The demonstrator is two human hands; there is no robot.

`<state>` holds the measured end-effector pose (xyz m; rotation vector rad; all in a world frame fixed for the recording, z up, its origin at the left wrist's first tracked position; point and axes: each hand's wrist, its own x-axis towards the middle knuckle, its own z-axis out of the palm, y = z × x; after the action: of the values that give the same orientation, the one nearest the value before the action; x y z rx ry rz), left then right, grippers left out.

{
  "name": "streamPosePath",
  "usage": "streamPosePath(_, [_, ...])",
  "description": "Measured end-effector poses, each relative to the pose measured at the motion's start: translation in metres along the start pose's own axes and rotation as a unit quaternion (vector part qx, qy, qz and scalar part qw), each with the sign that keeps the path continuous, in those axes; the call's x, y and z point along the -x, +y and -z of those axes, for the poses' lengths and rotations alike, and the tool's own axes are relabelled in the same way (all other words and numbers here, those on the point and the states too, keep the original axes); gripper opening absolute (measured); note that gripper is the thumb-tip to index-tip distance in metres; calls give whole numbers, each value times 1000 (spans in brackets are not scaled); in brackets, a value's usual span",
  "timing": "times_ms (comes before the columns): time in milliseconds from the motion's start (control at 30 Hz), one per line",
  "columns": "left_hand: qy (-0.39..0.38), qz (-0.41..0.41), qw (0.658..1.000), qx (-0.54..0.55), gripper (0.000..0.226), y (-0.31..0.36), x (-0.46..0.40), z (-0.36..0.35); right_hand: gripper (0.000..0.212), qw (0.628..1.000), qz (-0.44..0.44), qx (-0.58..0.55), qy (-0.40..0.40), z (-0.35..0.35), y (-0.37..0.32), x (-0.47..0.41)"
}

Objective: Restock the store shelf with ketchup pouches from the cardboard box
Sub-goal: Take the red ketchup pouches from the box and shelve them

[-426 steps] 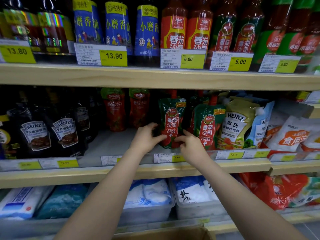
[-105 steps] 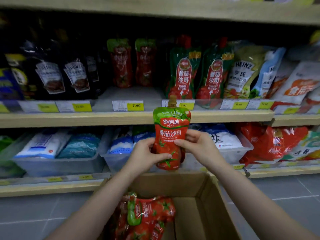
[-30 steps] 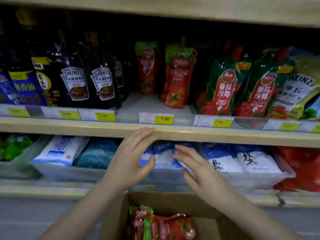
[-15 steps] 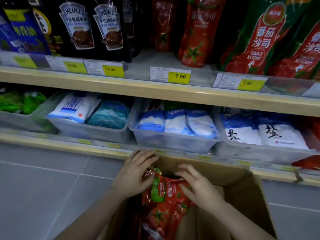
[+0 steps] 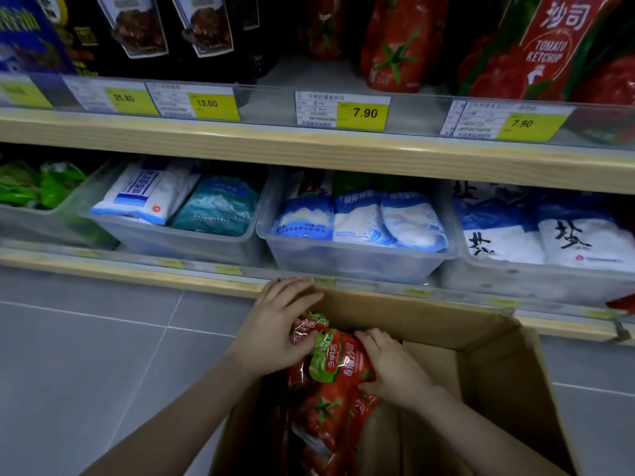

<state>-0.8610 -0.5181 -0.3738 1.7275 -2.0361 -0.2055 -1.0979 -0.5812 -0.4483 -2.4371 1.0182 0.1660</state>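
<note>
Cardboard box [image 5: 481, 365], open-topped, stands on the grey tiled floor [image 5: 86, 338] at 6 o'clock, holding a heap of red ketchup pouches [image 5: 323, 417] along its left side. Left hand [image 5: 275, 333] lies at the heap's 10 o'clock edge, fingers [image 5: 295, 297] fairly straight and spread over the topmost pouch [image 5: 338, 360], thumb tucked against its green-capped end. Right hand [image 5: 391, 369] meets the same pouch from 3 o'clock, fingers curled onto its edge; whether they close beneath it cannot be told. Judged step: picking the next pouch out of the box.

Toward 12 o'clock, clear bins [image 5: 357, 262] of blue-and-white bags occupy the lower shelf. Above them runs the wooden store shelf [image 5: 309, 149] with yellow price tags [image 5: 364, 113]; red pouches [image 5: 395, 46] already stand behind the 7.90 tag.

Risk: glossy film may slip from a shallow hold, or a neighbouring pouch may be dragged up and dropped; a limp pouch could topple once stood on the shelf.
</note>
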Motion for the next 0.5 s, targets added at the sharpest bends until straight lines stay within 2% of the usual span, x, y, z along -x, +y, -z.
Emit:
streamPosePath(100, [-1, 1, 1000, -3, 54, 0, 0, 0, 98, 998, 3, 60, -3, -5, -1, 4])
streamPosePath(233, [4, -3, 1000, -5, 53, 1, 0, 2, 90, 996, -5, 80, 27, -3, -3, 8])
streamPosePath(500, [8, 7, 1000, 0, 59, 7, 0, 8, 75, 986, -57, -58, 147, 35, -9, 38])
